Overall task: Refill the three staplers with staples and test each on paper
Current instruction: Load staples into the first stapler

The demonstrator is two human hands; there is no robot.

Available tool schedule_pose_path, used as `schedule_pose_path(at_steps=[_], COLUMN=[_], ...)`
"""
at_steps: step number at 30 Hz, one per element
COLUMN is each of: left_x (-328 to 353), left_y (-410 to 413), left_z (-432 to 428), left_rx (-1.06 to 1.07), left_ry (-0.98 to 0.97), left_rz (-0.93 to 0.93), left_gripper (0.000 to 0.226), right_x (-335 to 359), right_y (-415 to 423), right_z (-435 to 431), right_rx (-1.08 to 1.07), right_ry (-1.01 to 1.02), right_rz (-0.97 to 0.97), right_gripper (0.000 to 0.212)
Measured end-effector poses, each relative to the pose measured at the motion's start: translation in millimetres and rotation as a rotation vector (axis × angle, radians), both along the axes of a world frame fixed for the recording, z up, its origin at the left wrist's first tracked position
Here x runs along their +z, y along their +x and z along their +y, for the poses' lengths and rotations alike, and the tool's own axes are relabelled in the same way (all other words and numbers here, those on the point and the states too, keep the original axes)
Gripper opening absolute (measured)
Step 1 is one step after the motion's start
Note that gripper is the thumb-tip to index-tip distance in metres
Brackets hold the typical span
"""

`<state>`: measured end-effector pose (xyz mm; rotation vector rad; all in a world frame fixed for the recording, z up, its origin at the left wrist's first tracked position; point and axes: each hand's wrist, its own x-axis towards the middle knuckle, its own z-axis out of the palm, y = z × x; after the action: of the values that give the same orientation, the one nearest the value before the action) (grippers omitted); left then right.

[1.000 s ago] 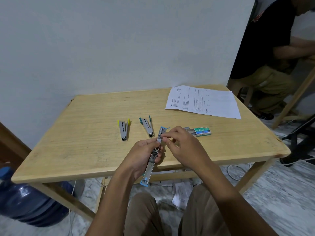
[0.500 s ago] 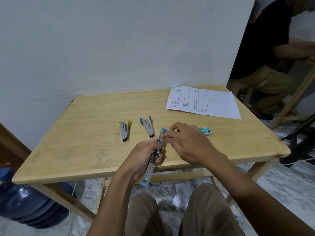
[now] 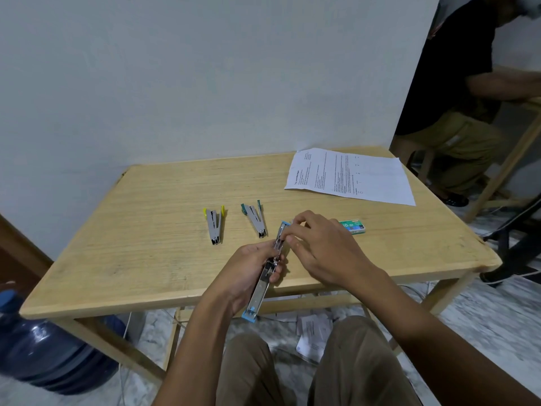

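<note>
A light-blue stapler point(image 3: 265, 284) is swung fully open into one long strip over the table's front edge. My left hand point(image 3: 248, 273) grips it around the hinge. My right hand point(image 3: 319, 247) pinches at the stapler's far half with thumb and forefinger; whatever is between them is too small to see. A yellow-tipped stapler point(image 3: 213, 225) and a teal-tipped stapler point(image 3: 255, 219) lie shut on the wooden table point(image 3: 146, 230) to the left. The green staple box point(image 3: 352, 225) lies just right of my right hand. A printed paper sheet point(image 3: 351, 175) rests at the back right.
A white wall runs behind the table. A blue water jug point(image 3: 44, 353) stands on the floor at the left. Another person point(image 3: 456, 92) sits at the far right beside a wooden frame. Papers lie on the floor under the table.
My right hand has slid a little toward the far end of the open stapler and now covers more of the staple box. My left hand and the stapler have stayed in place.
</note>
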<state>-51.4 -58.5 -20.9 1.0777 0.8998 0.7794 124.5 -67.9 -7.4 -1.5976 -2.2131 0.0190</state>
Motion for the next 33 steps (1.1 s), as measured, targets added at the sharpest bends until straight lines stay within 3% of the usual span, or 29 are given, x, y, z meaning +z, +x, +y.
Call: schedule_pose_path(at_steps=[11, 18, 21, 33], left_x=[5, 2, 1, 3], left_y=[1, -1, -1, 2], left_z=[-3, -3, -3, -2], left_rx=[0.007, 0.018, 0.025, 0.094], left_ry=[-0.010, 0.039, 0.066, -0.061], left_rz=[-0.013, 0.020, 0.046, -0.134], left_gripper=[0.020, 0.027, 0.027, 0.034], right_x=[-14, -11, -17, -24], right_y=[-10, -11, -15, -36], right_z=[-4, -21, -19, -15], right_rx=[-0.110, 0.238, 0.243, -0.100], right_ry=[0.026, 0.075, 0.165, 0.378], right_rz=[0.243, 0.524, 0.570, 0.371], right_gripper=[0.024, 0.016, 0.007, 0.021])
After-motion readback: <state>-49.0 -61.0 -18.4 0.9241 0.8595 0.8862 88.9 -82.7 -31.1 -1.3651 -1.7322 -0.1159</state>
